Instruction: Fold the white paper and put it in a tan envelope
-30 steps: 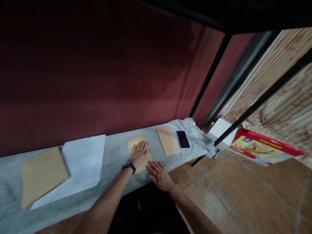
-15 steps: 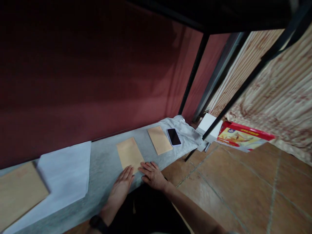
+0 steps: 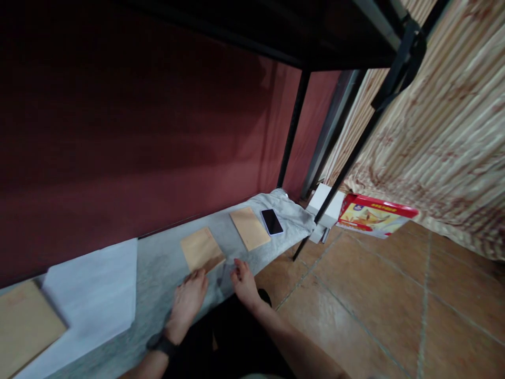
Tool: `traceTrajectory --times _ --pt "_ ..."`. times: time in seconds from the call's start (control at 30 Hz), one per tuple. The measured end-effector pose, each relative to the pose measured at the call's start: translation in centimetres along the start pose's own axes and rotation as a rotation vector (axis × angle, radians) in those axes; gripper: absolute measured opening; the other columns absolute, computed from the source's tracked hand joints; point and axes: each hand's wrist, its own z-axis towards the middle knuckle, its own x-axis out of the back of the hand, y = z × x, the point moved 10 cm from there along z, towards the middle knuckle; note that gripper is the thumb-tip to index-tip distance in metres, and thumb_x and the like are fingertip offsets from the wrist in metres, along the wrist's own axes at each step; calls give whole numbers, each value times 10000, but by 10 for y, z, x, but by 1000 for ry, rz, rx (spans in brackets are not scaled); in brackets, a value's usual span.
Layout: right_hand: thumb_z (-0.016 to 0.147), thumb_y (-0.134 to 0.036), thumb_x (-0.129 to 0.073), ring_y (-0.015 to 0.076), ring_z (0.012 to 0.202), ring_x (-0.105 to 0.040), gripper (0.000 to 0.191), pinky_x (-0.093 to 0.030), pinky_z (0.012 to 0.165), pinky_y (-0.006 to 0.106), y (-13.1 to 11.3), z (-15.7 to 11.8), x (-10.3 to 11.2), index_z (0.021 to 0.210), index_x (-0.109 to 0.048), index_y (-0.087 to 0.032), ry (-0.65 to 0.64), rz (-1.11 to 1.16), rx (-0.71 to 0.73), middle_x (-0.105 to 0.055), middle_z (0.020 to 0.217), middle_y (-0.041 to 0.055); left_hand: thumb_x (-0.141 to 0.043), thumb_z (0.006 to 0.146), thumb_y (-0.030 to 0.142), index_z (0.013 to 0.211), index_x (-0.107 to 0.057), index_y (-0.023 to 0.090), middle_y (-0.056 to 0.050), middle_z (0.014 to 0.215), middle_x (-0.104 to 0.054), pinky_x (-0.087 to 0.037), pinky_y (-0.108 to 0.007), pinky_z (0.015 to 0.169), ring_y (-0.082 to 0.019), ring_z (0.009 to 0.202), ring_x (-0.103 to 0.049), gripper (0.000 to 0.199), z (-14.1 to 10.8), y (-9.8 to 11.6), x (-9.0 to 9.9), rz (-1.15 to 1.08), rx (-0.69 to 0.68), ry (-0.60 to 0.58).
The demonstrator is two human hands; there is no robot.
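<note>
My left hand (image 3: 188, 299) has its fingers curled over the near edge of a tan kraft-paper envelope (image 3: 199, 247), which lies on the grey cloth-covered bench. The envelope's near part is raised and in shadow. To the right of it, my right hand (image 3: 245, 284) is just off the paper, fingers loosely bent and apart, with nothing seen in them. A second tan envelope (image 3: 250, 229) lies flat farther right, beside a phone (image 3: 272, 221) with a dark screen.
White paper (image 3: 98, 284) and a larger stack of tan envelopes (image 3: 27, 326) cover the bench's left end. Black frame posts (image 3: 294, 129) rise at the right under a dark shelf. A white box (image 3: 325, 202) and a red printed carton (image 3: 374, 215) stand beyond, before a curtain.
Both hands lay flat on the envelope's near edge. Now that edge is raised at my left fingers, and my right hand has come away from it. The view has shifted slightly.
</note>
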Motion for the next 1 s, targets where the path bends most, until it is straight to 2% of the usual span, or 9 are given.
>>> traceTrajectory --times 0.07,0.17,0.3,0.4,0.57,0.67,0.77,0.9,1.0 --pt "937 -366 -536 249 911 -686 356 -587 825 409 12 -2 -14 1201 -642 -152 -30 197 -171 -696 1072 126 -386 986 270 1071 -686 180 -107 936 -764 -481 -287 606 -207 691 -694 324 -3 -18 15 -136 155 78" --pt "935 -507 -542 199 735 -658 397 -581 653 343 5 -4 -39 1075 -662 -156 -121 312 -225 -694 928 87 -468 954 336 1062 -696 194 -69 820 -758 -430 -261 575 -173 599 -640 290 -12 -43 38 -447 333 251" --pt "796 -591 -716 191 808 -633 504 -551 674 307 -24 -2 -47 1115 -662 -204 -73 490 -169 -694 981 64 -631 820 417 931 -680 198 -27 826 -743 -488 -258 663 -175 726 -664 251 -24 -73 64 -1080 484 524" --pt "666 -574 -844 205 843 -636 596 -535 698 309 -38 -5 -43 1114 -667 -223 -11 644 -222 -702 991 70 -779 682 438 869 -640 210 14 817 -714 -532 -267 703 -158 742 -662 326 -30 -83 63 -1564 587 615" --pt "690 -600 -826 196 864 -675 569 -552 786 334 -61 -16 -64 1058 -674 -195 -244 858 -324 -726 1032 74 -876 578 281 795 -591 212 43 807 -706 -566 -289 784 -139 794 -679 365 -51 -63 25 -1940 751 555" --pt "652 -526 -855 187 833 -670 513 -551 746 302 -64 -12 -62 1009 -694 -195 -236 829 -252 -728 976 44 -868 588 235 769 -600 196 32 789 -718 -562 -258 754 -129 769 -686 326 -66 -41 -10 -1983 833 439" --pt "649 -506 -825 176 717 -640 440 -524 632 277 -55 -7 -57 933 -691 -199 -200 735 -204 -714 833 18 -832 614 162 760 -616 187 28 781 -721 -553 -237 700 -119 720 -684 263 -76 -30 -31 -2010 906 340" --pt "691 -449 -762 167 666 -613 347 -498 585 260 -45 -2 -53 916 -676 -199 -227 634 -161 -696 767 7 -776 695 166 869 -667 195 8 849 -744 -531 -233 641 -118 701 -685 207 -76 -43 -32 -1980 989 307" --pt "762 -393 -682 183 693 -625 297 -538 640 299 -39 1 -51 979 -675 -190 -246 525 -176 -692 784 15 -814 677 249 869 -685 183 -1 843 -737 -494 -218 599 -116 683 -659 240 -72 -55 -22 -1898 920 334"
